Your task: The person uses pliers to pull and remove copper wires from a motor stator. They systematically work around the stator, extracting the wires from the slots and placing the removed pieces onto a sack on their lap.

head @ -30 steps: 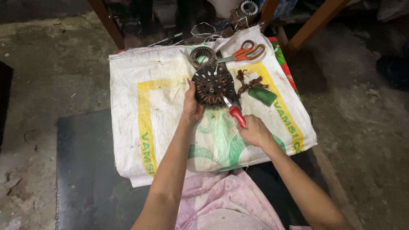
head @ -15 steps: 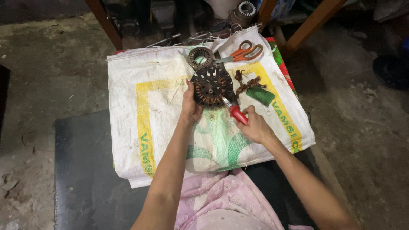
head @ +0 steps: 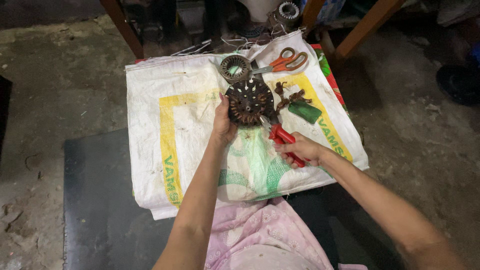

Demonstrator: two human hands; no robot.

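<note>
Your left hand point(head: 223, 122) grips the left edge of the round wound stator point(head: 249, 101), which rests on the white woven sack point(head: 170, 125); your right hand point(head: 301, 149) is clenched around the red-handled pliers point(head: 281, 137), whose nose touches the stator's lower right rim. Beyond it lie 1 bare ring core point(head: 235, 67), orange-handled scissors point(head: 280, 62), copper wire scraps point(head: 290, 96) and a green piece point(head: 304, 111). The sack covers a dark low platform point(head: 95, 200) on a stained concrete floor point(head: 60, 85), with wooden legs point(head: 120, 25) behind.

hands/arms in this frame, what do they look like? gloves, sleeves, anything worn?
Both arms are bare to past the elbow, no sleeves in view. Left hand and right hand: no gloves, no watch or bangles visible. The left thumb looks to have a painted nail. Rings cannot be told.
</note>
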